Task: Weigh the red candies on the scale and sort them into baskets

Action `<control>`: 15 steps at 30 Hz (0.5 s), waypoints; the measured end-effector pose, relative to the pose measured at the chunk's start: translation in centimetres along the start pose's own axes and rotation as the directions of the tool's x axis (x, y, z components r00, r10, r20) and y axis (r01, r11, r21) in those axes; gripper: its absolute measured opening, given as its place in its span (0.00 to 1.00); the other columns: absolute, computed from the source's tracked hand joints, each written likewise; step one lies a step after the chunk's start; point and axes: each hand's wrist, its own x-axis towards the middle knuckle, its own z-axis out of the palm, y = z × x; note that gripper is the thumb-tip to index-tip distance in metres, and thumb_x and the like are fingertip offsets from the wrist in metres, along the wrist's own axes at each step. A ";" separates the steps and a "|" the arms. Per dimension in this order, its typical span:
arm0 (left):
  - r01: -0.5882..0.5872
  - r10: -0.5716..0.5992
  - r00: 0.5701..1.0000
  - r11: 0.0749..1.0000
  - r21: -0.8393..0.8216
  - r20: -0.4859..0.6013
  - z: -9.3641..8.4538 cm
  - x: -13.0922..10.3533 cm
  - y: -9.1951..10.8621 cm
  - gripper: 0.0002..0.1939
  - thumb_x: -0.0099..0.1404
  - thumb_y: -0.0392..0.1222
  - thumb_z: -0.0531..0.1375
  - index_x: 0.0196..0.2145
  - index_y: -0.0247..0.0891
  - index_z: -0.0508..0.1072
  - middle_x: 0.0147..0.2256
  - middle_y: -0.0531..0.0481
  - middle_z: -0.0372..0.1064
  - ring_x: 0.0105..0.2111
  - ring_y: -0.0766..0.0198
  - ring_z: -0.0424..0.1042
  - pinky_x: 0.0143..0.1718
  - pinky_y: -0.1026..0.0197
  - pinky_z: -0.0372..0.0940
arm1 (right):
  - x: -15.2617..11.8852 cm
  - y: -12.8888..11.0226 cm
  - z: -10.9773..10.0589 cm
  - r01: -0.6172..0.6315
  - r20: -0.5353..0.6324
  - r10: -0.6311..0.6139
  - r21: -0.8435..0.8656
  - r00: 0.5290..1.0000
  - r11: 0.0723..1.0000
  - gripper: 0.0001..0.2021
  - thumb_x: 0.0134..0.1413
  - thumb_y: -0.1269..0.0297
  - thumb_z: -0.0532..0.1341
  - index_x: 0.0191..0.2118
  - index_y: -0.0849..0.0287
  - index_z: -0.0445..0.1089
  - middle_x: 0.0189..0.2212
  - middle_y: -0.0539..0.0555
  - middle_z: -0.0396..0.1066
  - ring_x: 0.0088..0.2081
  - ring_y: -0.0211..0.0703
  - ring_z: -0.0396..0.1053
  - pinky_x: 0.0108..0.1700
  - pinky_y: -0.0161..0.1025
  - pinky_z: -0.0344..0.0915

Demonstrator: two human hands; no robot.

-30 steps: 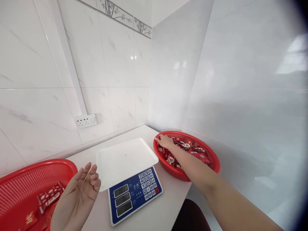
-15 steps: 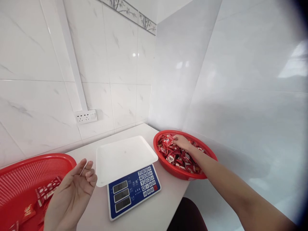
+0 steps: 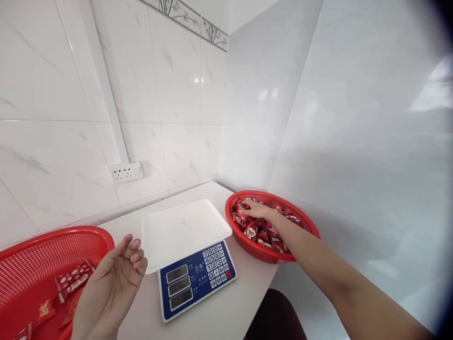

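Note:
My right hand (image 3: 254,210) reaches into the red oval basket (image 3: 307,226) on the right, its fingers closed on a red packet (image 3: 241,217) near the left side of the pile. Many small red packets (image 3: 264,236) fill that basket. Palm up, my left hand (image 3: 115,283) hovers between the left basket and the scale, fingers curled but apart, with nothing in it. The scale (image 3: 198,278) has a blue keypad panel and a bare white tray (image 3: 184,231). In the left red basket (image 3: 46,241) lie several red packets (image 3: 74,281).
The white table (image 3: 247,288) meets tiled walls behind and on the right. A socket (image 3: 126,172) is fixed to the back wall. A dark-clothed knee (image 3: 278,316) shows below the table's front edge.
My right hand has shifted slightly left within the right basket, and its fingers now sit lower around a packet. My left hand has moved a little to the right.

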 end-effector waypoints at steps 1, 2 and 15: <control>0.004 -0.004 1.000 1.000 -0.004 0.009 -0.1 0.0 0.0 0.12 0.61 0.27 0.49 0.31 0.35 0.70 0.27 0.51 0.63 0.21 0.71 0.63 0.20 0.68 0.66 | 0.5 -0.5 0.5 -0.004 0.014 0.004 0.009 1.000 1.000 0.27 0.43 0.56 0.63 0.51 0.59 0.64 0.51 0.61 0.65 0.49 0.54 0.65 0.48 0.42 0.61; 0.009 -0.009 1.000 1.000 -0.007 0.014 -0.2 0.0 0.0 0.12 0.61 0.27 0.49 0.32 0.35 0.70 0.27 0.51 0.63 0.21 0.71 0.63 0.21 0.68 0.66 | 1.0 -0.9 1.0 -0.008 0.030 0.008 0.009 1.000 1.000 0.28 0.42 0.57 0.63 0.52 0.60 0.64 0.52 0.62 0.65 0.49 0.54 0.65 0.48 0.42 0.61; -0.014 0.014 0.999 1.000 0.012 0.035 -0.1 -0.2 0.1 0.12 0.61 0.27 0.48 0.31 0.35 0.70 0.25 0.52 0.61 0.20 0.71 0.63 0.20 0.68 0.65 | -0.9 -1.4 0.1 0.046 -0.058 -0.039 0.132 0.998 0.990 0.30 0.36 0.75 0.62 0.51 0.57 0.63 0.52 0.54 0.65 0.50 0.49 0.64 0.52 0.39 0.57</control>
